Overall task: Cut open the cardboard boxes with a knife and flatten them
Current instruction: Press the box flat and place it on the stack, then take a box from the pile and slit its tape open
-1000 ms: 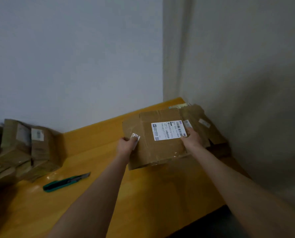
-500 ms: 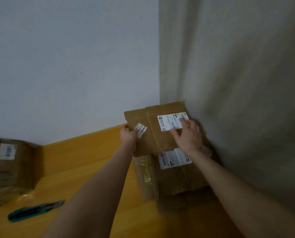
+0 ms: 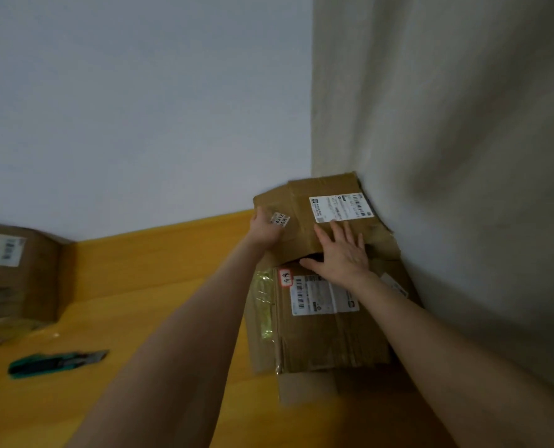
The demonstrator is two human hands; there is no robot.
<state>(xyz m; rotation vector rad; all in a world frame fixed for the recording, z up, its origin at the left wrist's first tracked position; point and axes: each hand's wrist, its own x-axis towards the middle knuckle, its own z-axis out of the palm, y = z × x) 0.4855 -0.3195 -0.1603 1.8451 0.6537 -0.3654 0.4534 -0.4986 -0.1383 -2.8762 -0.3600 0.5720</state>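
Note:
A flattened cardboard box (image 3: 304, 234) with a white shipping label lies at the far right corner of the table, on top of a pile of flattened cardboard (image 3: 327, 337). My left hand (image 3: 264, 229) holds its left edge near a small sticker, thumb on top. My right hand (image 3: 342, 253) lies flat on the box with fingers spread, pressing it down. A green utility knife (image 3: 56, 363) lies on the table at the lower left, apart from both hands.
The yellow wooden table (image 3: 140, 302) meets a white wall behind and a beige wall on the right. Uncut taped boxes (image 3: 14, 279) stand at the far left edge.
Both hands carried the flattened box to the right, onto the pile in the corner. My right hand went from gripping the box's edge to pressing flat on top.

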